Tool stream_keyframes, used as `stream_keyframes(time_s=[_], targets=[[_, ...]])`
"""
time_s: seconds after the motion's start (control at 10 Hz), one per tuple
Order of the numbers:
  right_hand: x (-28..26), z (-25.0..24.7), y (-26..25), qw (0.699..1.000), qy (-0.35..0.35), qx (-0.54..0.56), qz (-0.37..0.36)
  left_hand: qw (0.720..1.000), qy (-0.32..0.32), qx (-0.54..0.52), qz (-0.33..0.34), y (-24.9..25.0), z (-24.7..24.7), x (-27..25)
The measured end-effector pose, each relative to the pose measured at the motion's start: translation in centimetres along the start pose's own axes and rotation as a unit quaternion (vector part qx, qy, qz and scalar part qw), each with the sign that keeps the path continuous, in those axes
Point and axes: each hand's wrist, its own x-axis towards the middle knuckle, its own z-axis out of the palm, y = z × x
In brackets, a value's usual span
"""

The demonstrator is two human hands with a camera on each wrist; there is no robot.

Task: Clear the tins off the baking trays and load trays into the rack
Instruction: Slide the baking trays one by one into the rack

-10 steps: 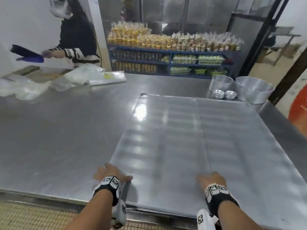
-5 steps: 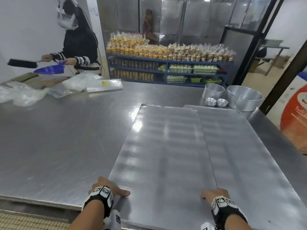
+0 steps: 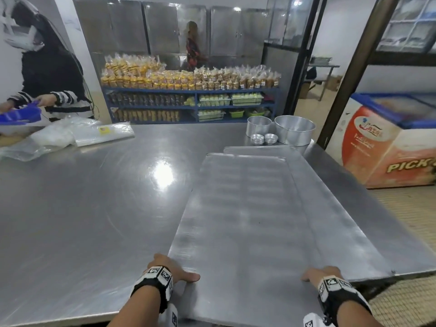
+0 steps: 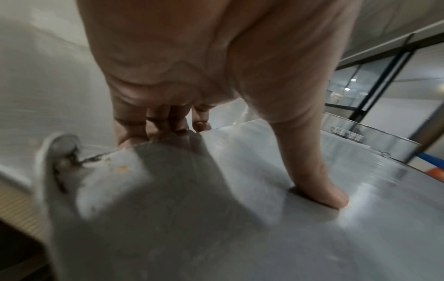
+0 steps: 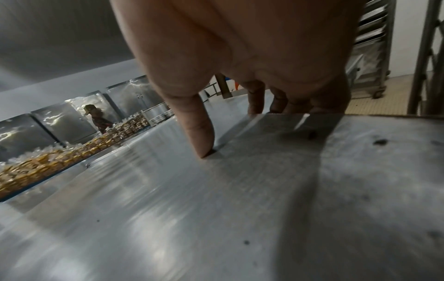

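A large flat metal baking tray [image 3: 240, 223] lies on the steel table, its near end past the table's front edge. My left hand [image 3: 175, 271] grips its near left edge, thumb [image 4: 319, 188] on top and fingers [image 4: 168, 123] curled under. My right hand [image 3: 320, 274] grips the near right edge the same way, thumb [image 5: 199, 129] pressed on top. A second tray [image 3: 354, 223] lies to the right, partly under the first. Two tall round tins [image 3: 293, 129] and stacks of small tins [image 3: 264, 138] stand on the table behind the trays.
The steel table [image 3: 82, 208] stretches left; plastic bags [image 3: 70, 135] lie at its far left, where another person [image 3: 47, 74] works with a blue scoop. Shelves of packed goods [image 3: 188, 95] stand behind. A chest freezer [image 3: 389, 140] is at the right. A tray rack [image 5: 370, 43] stands at the right.
Both hands have drawn the left tray toward me, so its near end now overhangs the table's front and its far end has left the tins. The second tray stayed.
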Motion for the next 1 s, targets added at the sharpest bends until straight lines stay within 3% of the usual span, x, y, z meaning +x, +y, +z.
stream_keyframes(time_s=[0.2, 0.3, 0.4, 0.6, 0.8, 1.0], targets=[[2.7, -3.4, 1.4, 0.999, 0.001, 0.029, 0.018, 0.999, -0.035, -0.016, 0.024, 5.2, 1.1, -1.4], [4.6, -5.8, 1.8, 1.000, -0.012, 0.010, 0.015, 0.998, -0.039, 0.033, 0.041, 7.0, 3.5, 1.0], [6.8, -7.9, 1.7, 1.000, -0.008, 0.005, 0.010, 0.994, -0.054, 0.054, 0.074, 9.9, 3.6, -1.1], [13.3, -10.7, 1.0, 1.000, 0.016, -0.011, -0.005, 0.991, -0.035, 0.065, 0.110, 15.1, 5.2, -2.4], [18.8, -12.7, -0.8, 0.999, -0.002, -0.044, -0.016, 0.991, -0.044, 0.073, 0.099, 18.6, 7.7, -2.1], [20.3, -13.7, -2.4, 0.996, 0.001, -0.083, -0.036, 0.993, -0.045, 0.082, 0.068, 20.5, 8.8, -1.4]])
